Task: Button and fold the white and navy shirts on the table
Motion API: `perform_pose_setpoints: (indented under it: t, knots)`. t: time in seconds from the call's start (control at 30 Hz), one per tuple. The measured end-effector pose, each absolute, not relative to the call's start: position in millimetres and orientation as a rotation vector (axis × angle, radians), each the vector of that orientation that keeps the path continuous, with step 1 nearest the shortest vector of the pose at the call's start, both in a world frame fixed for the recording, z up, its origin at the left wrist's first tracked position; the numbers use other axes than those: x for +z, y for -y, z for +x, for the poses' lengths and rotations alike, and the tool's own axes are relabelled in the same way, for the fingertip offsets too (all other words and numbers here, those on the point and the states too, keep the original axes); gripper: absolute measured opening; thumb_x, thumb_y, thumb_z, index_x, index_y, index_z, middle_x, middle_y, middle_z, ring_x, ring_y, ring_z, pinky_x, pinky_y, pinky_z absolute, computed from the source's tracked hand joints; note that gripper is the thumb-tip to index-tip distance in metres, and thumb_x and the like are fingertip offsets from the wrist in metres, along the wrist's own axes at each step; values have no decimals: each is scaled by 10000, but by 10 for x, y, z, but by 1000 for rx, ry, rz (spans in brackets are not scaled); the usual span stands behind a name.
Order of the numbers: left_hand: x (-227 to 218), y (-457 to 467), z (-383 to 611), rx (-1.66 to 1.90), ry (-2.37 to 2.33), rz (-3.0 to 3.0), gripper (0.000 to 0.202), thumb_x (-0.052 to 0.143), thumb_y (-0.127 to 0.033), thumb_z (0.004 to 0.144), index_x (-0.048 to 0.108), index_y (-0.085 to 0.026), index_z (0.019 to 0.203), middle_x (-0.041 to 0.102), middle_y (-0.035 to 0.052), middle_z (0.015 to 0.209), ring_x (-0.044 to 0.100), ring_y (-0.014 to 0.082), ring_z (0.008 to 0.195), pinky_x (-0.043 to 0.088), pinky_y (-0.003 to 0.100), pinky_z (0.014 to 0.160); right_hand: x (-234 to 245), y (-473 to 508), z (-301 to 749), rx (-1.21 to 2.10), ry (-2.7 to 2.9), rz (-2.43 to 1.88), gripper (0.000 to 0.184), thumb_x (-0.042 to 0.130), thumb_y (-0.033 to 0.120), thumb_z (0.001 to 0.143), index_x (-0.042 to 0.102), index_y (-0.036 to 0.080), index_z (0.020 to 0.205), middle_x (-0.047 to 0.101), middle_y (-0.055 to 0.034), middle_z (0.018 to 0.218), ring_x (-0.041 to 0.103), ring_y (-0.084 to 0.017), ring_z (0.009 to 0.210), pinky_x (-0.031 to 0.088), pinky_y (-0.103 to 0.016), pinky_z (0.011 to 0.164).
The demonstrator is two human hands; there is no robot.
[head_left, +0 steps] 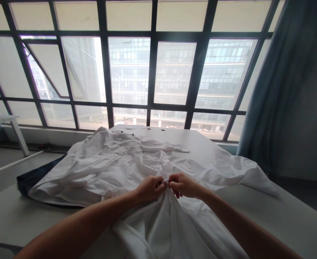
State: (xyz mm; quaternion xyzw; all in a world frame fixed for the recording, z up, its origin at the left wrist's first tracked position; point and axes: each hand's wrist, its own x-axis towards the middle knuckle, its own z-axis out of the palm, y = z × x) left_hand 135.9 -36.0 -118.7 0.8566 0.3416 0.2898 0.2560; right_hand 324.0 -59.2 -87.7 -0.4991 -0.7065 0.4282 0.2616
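A white shirt [115,165] lies crumpled and spread across a white table [282,216], its lower part hanging toward me. My left hand [150,187] and my right hand [184,185] meet at the shirt's front opening, fingers pinched on the fabric edge close together. Both hands are closed on the cloth, with the thumbs nearly touching. A sleeve [244,172] stretches out to the right.
A dark blue garment [37,176] lies under the shirt at the table's left. A large window with dark frames [153,72] fills the back. A blue curtain [290,90] hangs at the right. Another white table [2,118] stands at far left.
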Motion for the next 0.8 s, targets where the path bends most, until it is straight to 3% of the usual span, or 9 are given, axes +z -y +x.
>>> perform_pose_setpoints:
  t: [0.5,0.67,0.8]
  knots:
    - [-1176,400,1345,852,-659,2362,231,419,-307,871,313,-212,689,369,-54,627,330,116,611,276,251,570,-1041,471,3298,1077,2108,-1318,83,513,240,694,533,180,640,535,52,469,544,-111,440,382,-175,407]
    - [-883,342,1141,843,-598,2242,293,470,-278,789,267,-211,589,251,-69,559,242,86,558,204,238,521,-918,483,3412,978,2157,-1559,99,530,164,663,538,169,565,518,51,419,495,-79,379,326,-145,374]
    - [-525,204,779,695,-723,2099,242,493,-213,719,390,-185,502,324,-67,460,276,64,475,190,236,499,-685,546,3630,921,2157,-1858,151,558,156,638,520,176,493,503,40,386,477,-83,346,332,-155,351]
